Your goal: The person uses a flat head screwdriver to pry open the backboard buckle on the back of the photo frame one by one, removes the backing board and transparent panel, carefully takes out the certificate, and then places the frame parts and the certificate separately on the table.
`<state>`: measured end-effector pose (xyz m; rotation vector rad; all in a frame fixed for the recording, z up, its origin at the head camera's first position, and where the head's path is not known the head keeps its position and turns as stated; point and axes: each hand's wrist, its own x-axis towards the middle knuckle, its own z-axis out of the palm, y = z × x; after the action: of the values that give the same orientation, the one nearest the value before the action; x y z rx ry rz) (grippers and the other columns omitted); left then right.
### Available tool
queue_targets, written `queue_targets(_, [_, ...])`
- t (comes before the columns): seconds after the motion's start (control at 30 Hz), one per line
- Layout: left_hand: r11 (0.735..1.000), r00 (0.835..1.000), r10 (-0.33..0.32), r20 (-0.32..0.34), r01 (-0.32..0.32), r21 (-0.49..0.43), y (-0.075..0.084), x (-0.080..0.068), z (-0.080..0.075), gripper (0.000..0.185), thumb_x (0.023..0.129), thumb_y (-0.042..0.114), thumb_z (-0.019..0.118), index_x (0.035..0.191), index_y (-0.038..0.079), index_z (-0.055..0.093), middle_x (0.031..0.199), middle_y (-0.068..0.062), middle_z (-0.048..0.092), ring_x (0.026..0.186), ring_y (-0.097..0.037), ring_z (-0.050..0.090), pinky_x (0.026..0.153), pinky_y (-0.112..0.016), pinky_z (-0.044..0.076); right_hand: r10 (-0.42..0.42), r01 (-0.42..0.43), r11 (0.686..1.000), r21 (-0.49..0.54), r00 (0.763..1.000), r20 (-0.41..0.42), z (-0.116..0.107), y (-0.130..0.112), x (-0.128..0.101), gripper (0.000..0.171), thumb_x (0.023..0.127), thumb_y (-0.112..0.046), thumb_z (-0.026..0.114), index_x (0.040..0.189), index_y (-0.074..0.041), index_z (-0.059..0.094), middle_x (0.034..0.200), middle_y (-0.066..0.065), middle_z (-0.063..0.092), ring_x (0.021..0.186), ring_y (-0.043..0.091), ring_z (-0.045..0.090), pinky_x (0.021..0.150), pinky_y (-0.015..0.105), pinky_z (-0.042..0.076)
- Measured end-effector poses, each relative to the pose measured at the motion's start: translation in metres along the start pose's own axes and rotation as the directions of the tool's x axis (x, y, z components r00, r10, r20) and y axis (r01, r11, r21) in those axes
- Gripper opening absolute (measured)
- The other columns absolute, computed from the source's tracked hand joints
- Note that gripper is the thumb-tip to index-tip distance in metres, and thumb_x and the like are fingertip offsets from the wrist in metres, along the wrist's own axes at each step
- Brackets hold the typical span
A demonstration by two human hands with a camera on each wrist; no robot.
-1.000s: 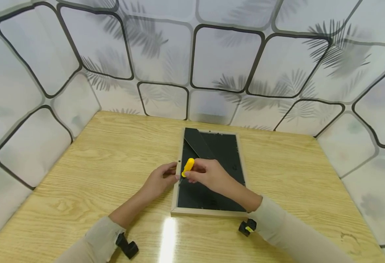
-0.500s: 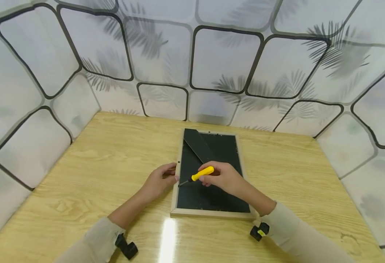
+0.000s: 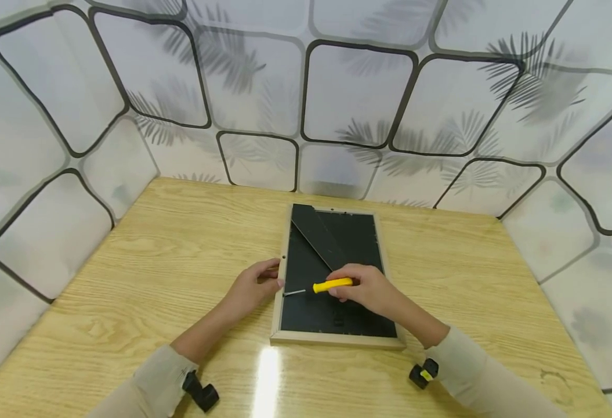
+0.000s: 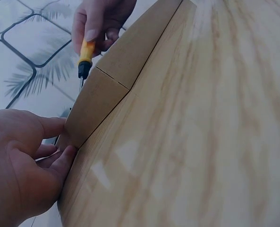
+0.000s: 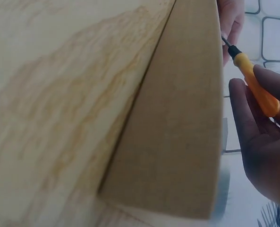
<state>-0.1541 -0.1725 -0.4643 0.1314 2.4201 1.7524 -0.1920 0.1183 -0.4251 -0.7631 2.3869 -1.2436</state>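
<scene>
A picture frame point(image 3: 337, 338) with a pale wooden border lies face down on the table, its black backing board point(image 3: 308, 316) uppermost. My right hand point(image 3: 368, 283) pinches the yellow handle of a screwdriver point(image 3: 333, 284) above that board. The screwdriver slants low to the left, and its metal tip meets the inner edge of the left border. At the outer side of this border, just beyond the tip, my left hand point(image 3: 250, 290) grips the wood. In the left wrist view, thumb and fingers of the left hand point(image 4: 26, 161) press against the border's edge.
A black easel-stand leg point(image 3: 313, 232) lies slantwise across the upper part of the backing board. Small dark metal tabs line the border. The wood-grain table point(image 3: 191, 232) ends at patterned walls point(image 3: 360, 93) behind and on both sides.
The screwdriver has swung from steep to nearly flat, its handle moving right and nearer with my right hand. More of the board's left side shows. My left hand has stayed at the border.
</scene>
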Motion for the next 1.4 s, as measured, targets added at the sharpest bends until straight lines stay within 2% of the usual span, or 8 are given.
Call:
queue_targets(0.1, [1.000, 1.000, 0.003, -0.003, -0.003, 0.005, 0.001, 0.000, 0.000, 0.056, 0.099, 0.019, 0.067, 0.150, 0.006, 0.047, 0.137, -0.016, 0.060, 0.127, -0.032, 0.057, 0.100, -0.041, 0.052, 0.009, -0.009, 1.000, -0.027, 1.000, 0.001, 0.000, 0.001, -0.002, 0.025, 0.092, -0.025, 0.075, 0.114, -0.013, 0.074, 0.102, 0.004, 0.067, 0.080, 0.018, 0.064, 0.071, 0.026, 0.056])
queue_targets(0.2, [1.000, 1.000, 0.000, -0.006, 0.000, 0.001, 0.002, 0.000, 0.001, 0.056, 0.098, 0.017, 0.067, 0.149, 0.006, 0.047, 0.136, -0.016, 0.060, 0.126, -0.031, 0.057, 0.100, -0.040, 0.052, 0.013, -0.013, 0.995, -0.098, 1.000, -0.004, 0.001, 0.001, -0.004, 0.026, 0.092, -0.026, 0.075, 0.115, -0.015, 0.075, 0.104, 0.001, 0.068, 0.079, 0.015, 0.062, 0.069, 0.025, 0.055])
queue_targets(0.33, [1.000, 1.000, -0.004, -0.012, 0.004, -0.002, 0.003, 0.000, 0.001, 0.055, 0.098, 0.015, 0.067, 0.149, 0.005, 0.048, 0.135, -0.016, 0.061, 0.126, -0.031, 0.058, 0.100, -0.040, 0.052, -0.017, 0.013, 0.980, -0.199, 1.000, -0.017, 0.003, 0.001, -0.005, 0.023, 0.092, -0.024, 0.075, 0.114, -0.016, 0.076, 0.106, -0.003, 0.070, 0.082, 0.012, 0.061, 0.071, 0.024, 0.054])
queue_targets(0.43, [1.000, 1.000, -0.003, -0.015, 0.003, -0.001, 0.003, 0.000, 0.001, 0.055, 0.098, 0.015, 0.067, 0.149, 0.004, 0.048, 0.134, -0.016, 0.061, 0.125, -0.031, 0.058, 0.099, -0.040, 0.052, -0.038, 0.031, 0.974, -0.226, 0.999, -0.027, 0.005, 0.002, -0.006, 0.022, 0.092, -0.023, 0.075, 0.113, -0.016, 0.076, 0.106, -0.003, 0.072, 0.085, 0.010, 0.060, 0.073, 0.024, 0.054])
queue_targets(0.7, [1.000, 1.000, -0.002, -0.011, 0.002, -0.006, 0.004, 0.000, 0.002, 0.056, 0.098, 0.015, 0.067, 0.149, 0.005, 0.048, 0.135, -0.016, 0.061, 0.125, -0.031, 0.058, 0.099, -0.040, 0.052, 0.009, -0.014, 0.989, -0.145, 0.999, -0.041, 0.004, 0.007, -0.011, 0.024, 0.093, -0.022, 0.073, 0.114, -0.012, 0.075, 0.106, 0.002, 0.071, 0.074, 0.011, 0.063, 0.067, 0.024, 0.056])
queue_targets(1.07, [1.000, 1.000, 0.002, 0.005, -0.002, -0.019, 0.003, -0.002, 0.000, 0.056, 0.099, 0.018, 0.066, 0.149, 0.005, 0.047, 0.136, -0.017, 0.060, 0.126, -0.032, 0.057, 0.101, -0.041, 0.051, 0.031, -0.038, 0.998, -0.050, 0.992, -0.123, -0.008, 0.013, -0.027, 0.023, 0.093, -0.017, 0.073, 0.113, -0.007, 0.074, 0.105, 0.008, 0.071, 0.074, 0.015, 0.066, 0.069, 0.025, 0.058])
queue_targets(1.23, [1.000, 1.000, -0.009, 0.005, 0.009, -0.010, 0.005, -0.003, 0.000, 0.056, 0.099, 0.018, 0.066, 0.150, 0.006, 0.046, 0.137, -0.016, 0.059, 0.126, -0.031, 0.056, 0.100, -0.039, 0.052, 0.114, -0.112, 0.993, 0.020, 0.976, -0.184, -0.018, 0.015, -0.040, 0.029, 0.093, -0.021, 0.073, 0.117, -0.006, 0.073, 0.102, 0.010, 0.071, 0.080, 0.018, 0.067, 0.073, 0.025, 0.058])
queue_targets(1.4, [1.000, 1.000, -0.022, 0.009, 0.022, -0.017, 0.005, -0.004, 0.000, 0.056, 0.099, 0.018, 0.066, 0.151, 0.009, 0.046, 0.137, -0.014, 0.059, 0.127, -0.030, 0.056, 0.099, -0.038, 0.052, 0.217, -0.199, 0.976, 0.095, 0.939, -0.266, -0.032, 0.019, -0.058, 0.038, 0.094, -0.028, 0.072, 0.124, -0.005, 0.069, 0.108, 0.013, 0.071, 0.088, 0.021, 0.069, 0.078, 0.027, 0.059])
